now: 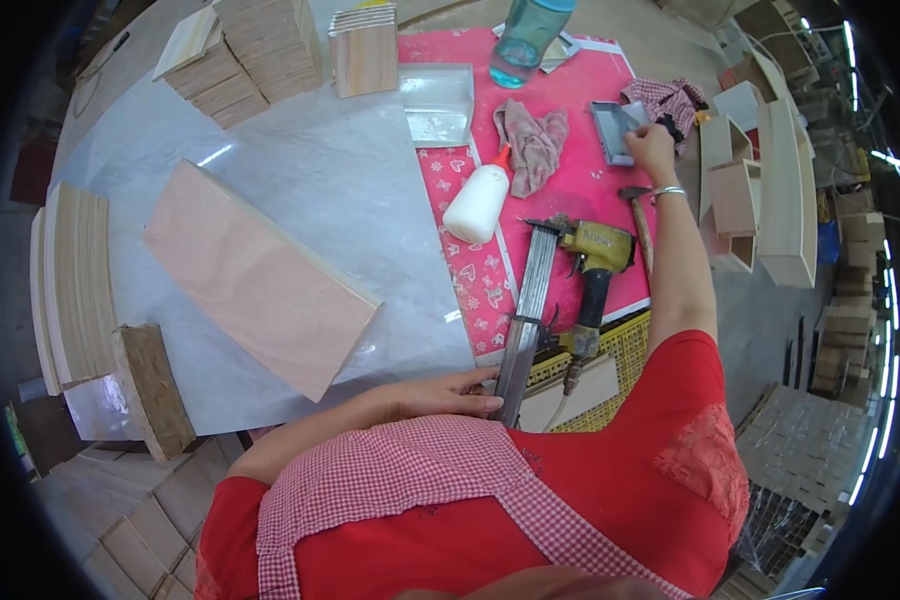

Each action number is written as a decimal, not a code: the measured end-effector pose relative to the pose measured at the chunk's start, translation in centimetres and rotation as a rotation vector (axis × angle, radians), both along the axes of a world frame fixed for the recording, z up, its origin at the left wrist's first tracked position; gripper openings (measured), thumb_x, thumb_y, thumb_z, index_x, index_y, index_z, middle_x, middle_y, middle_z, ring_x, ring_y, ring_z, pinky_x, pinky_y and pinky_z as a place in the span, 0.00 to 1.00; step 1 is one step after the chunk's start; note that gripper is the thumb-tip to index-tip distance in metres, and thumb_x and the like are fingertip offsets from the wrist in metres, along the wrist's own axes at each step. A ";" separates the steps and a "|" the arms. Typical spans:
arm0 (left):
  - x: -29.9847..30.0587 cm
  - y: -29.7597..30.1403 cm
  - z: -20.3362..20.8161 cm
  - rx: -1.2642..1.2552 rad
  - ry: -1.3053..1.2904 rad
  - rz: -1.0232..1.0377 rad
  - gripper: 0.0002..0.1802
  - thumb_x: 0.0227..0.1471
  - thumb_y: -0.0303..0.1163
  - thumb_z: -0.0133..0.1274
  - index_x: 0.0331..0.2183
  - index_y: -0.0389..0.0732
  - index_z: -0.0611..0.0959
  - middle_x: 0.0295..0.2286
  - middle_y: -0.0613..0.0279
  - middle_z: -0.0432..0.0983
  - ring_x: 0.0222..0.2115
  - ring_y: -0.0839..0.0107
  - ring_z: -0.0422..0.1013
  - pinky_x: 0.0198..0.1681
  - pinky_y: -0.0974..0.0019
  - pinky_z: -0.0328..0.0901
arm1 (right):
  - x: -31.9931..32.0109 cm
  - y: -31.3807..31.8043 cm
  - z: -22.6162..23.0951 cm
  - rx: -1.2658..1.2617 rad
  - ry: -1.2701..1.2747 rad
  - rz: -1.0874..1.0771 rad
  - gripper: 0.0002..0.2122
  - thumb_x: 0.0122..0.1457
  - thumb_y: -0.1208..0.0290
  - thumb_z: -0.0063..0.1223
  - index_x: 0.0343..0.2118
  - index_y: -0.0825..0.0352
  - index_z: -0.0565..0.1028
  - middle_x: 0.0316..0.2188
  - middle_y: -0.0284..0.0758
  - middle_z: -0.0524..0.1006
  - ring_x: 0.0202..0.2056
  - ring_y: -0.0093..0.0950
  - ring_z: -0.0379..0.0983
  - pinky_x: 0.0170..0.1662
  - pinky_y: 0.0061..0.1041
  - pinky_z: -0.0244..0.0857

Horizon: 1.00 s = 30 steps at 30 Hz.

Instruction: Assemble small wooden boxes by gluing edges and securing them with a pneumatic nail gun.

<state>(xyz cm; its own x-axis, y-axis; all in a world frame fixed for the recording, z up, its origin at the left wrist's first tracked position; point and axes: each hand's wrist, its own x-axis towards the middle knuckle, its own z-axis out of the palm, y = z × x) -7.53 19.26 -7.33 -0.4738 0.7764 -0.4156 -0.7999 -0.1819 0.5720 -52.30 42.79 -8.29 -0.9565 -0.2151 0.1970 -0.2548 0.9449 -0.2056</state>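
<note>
Head: left hand (448,393) unclenched by nailer (602,248); right hand (653,152) at tray (608,136); grip, contents unclear.

red top (610,470); lacy sleeve panel (700,455); red-white checked apron (380,470); silver bangle (669,190)

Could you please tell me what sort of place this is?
It is most likely a woodworking workshop. A yellow and black nail gun lies on the work surface, thin wooden boards are stacked at the left, and open wooden boxes stand at the right.
</note>
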 end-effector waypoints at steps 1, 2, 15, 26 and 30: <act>0.1 0.0 0.0 0.002 -0.014 -0.016 0.45 0.59 0.48 0.51 0.65 0.39 0.48 0.49 0.52 0.67 0.51 0.68 0.65 0.54 0.69 0.61 | 0.1 0.0 0.4 0.002 -0.004 0.002 0.13 0.46 0.64 0.60 0.28 0.70 0.82 0.23 0.47 0.80 0.30 0.39 0.80 0.38 0.34 0.72; 0.3 -0.1 0.1 0.005 -0.018 -0.015 0.45 0.59 0.48 0.51 0.65 0.39 0.48 0.49 0.52 0.67 0.51 0.68 0.65 0.54 0.69 0.61 | 0.1 0.1 1.1 -0.024 -0.053 0.003 0.13 0.46 0.64 0.59 0.27 0.71 0.82 0.22 0.46 0.80 0.29 0.37 0.80 0.37 0.34 0.72; 0.1 -0.2 0.5 -0.071 0.043 -0.010 0.44 0.60 0.46 0.52 0.65 0.37 0.49 0.47 0.55 0.67 0.47 0.71 0.65 0.50 0.70 0.61 | 3.8 -0.6 3.1 -0.135 -0.406 -0.031 0.13 0.53 0.67 0.55 0.24 0.75 0.80 0.14 0.40 0.77 0.21 0.31 0.79 0.32 0.32 0.72; 0.6 0.1 0.5 -0.068 0.065 0.000 0.45 0.59 0.47 0.53 0.65 0.36 0.49 0.46 0.56 0.67 0.46 0.71 0.65 0.49 0.70 0.62 | 2.7 0.6 0.5 0.035 -0.128 0.030 0.15 0.47 0.60 0.63 0.24 0.70 0.81 0.20 0.44 0.79 0.28 0.38 0.79 0.37 0.32 0.71; 0.8 0.5 0.4 -0.043 0.058 0.008 0.45 0.58 0.47 0.53 0.65 0.37 0.50 0.46 0.55 0.67 0.46 0.71 0.65 0.48 0.70 0.62 | 3.0 2.1 0.7 -0.057 -0.110 0.003 0.14 0.45 0.61 0.65 0.25 0.70 0.81 0.23 0.45 0.79 0.29 0.38 0.79 0.35 0.33 0.71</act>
<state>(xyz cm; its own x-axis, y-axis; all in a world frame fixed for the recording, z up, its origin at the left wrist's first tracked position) -6.76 19.76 -6.98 -0.5038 0.7547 -0.4203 -0.7641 -0.1623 0.6243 -49.28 44.91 -7.61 -0.9724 -0.2095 0.1030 -0.2306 0.9302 -0.2856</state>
